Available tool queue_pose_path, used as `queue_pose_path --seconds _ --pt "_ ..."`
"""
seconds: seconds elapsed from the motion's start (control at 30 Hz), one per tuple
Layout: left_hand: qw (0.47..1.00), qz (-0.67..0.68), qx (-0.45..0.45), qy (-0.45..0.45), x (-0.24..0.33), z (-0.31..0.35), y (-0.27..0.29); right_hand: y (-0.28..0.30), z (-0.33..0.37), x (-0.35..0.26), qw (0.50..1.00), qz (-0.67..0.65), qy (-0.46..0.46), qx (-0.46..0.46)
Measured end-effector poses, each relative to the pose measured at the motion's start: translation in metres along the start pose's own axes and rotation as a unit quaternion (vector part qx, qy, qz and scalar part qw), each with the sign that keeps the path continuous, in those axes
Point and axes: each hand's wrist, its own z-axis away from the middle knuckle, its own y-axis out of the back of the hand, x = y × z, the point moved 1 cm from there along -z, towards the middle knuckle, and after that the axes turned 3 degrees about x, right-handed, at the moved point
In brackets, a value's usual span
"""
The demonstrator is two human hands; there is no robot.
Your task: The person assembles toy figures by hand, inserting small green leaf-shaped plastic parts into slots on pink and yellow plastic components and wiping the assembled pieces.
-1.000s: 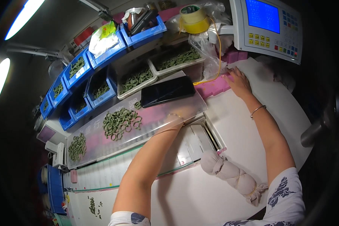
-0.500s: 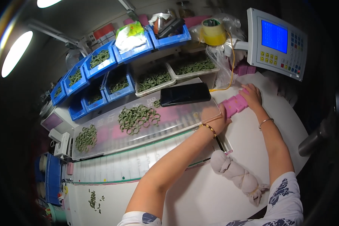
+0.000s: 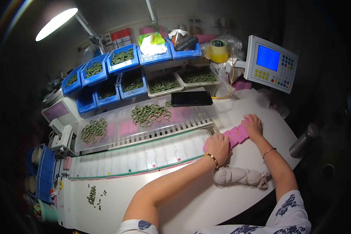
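A short row of pink blocks (image 3: pixel 236 135) lies on the white worktop, squeezed end to end between my two hands. My left hand (image 3: pixel 218 148) curls over the row's near-left end, its fingertips partly hidden. At the far-right end my right hand (image 3: pixel 253 125) is wrapped round the last block. To the left of my left hand runs a long white segmented strip (image 3: pixel 144 155) with green edges. Behind that strip, a clear plastic cover (image 3: pixel 119 136) bears two heaps of green rings (image 3: pixel 150 114) and a black phone (image 3: pixel 192 98). Pink pieces show through the cover.
A wrapped cloth bundle (image 3: pixel 241 176) lies close to my forearms. At the back stand blue bins (image 3: pixel 123 59) of green pieces. A control panel (image 3: pixel 272 64) with a blue screen rises at the right, near a dark cylinder (image 3: pixel 303 140). Green scraps (image 3: pixel 92 195) lie front left.
Both hands have come nearer with the pink blocks, away from the clear cover's right end. My left hand now grips the row's near end. The whole view has shifted.
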Motion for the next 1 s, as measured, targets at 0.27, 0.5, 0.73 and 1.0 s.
queue_pose_path --seconds 0.27,0.5,0.73,1.0 --pt "0.996 0.044 0.081 -0.012 -0.024 0.096 0.025 0.018 0.053 -0.059 0.986 0.048 -0.046 -0.150" --pt "0.999 0.034 0.018 0.016 -0.072 0.181 0.070 0.050 0.099 -0.132 0.950 0.003 0.072 -0.304" --pt "0.997 0.026 -0.064 0.017 -0.126 0.244 0.120 0.077 0.144 -0.192 0.914 -0.087 0.164 -0.362" --pt "0.990 0.060 0.033 0.121 -0.149 0.282 0.134 0.087 0.167 -0.197 0.900 -0.198 0.216 -0.323"
